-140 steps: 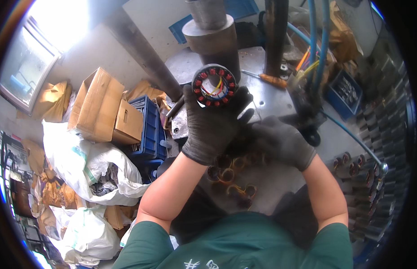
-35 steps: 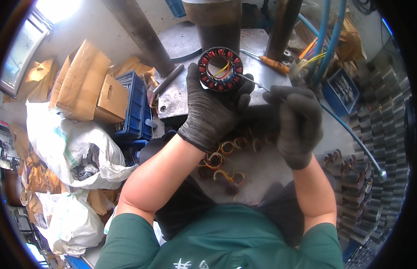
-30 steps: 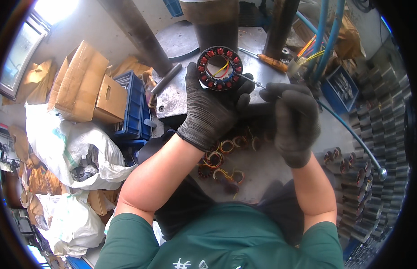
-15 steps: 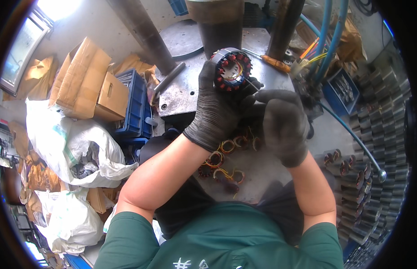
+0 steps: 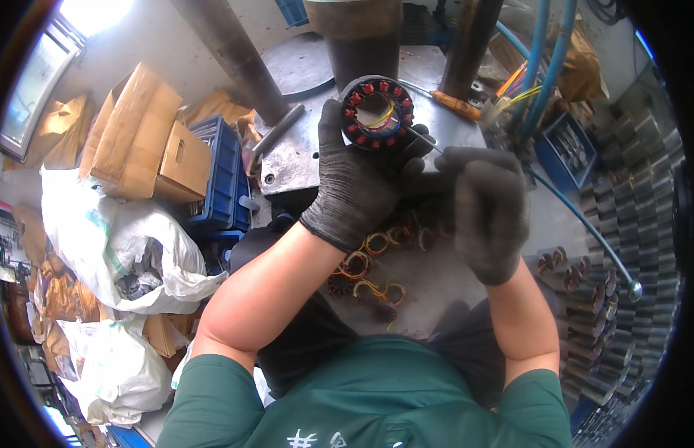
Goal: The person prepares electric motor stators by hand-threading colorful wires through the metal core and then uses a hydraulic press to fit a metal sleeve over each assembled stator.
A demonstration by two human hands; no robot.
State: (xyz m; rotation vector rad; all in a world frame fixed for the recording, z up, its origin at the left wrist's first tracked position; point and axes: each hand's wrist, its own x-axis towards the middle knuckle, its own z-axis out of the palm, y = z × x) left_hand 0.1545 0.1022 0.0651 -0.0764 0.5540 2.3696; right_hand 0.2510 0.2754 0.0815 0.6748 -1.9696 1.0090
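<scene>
Upper centre, the black-gloved left hand point(image 5: 358, 187) grips a black ring-shaped stator with red windings point(image 5: 375, 140); the black-gloved right hand point(image 5: 492, 209), apart, pinches a thin metal rod point(image 5: 429, 143) aimed at its lower-right side. Excess force might make the rod slip, scratching windings.

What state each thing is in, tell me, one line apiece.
Left hand: gloved, closed on the coil ring.
Right hand: gloved, blurred, gripping the thin rod.
Coil ring: held up, coloured wires in its opening.
Thin rod: tip at the ring's edge, contact unclear.
Orange-handled tool: lying on the metal plate.
Upper white sack: open, grey contents showing.
Small blue bin: open, holding metal parts.
</scene>
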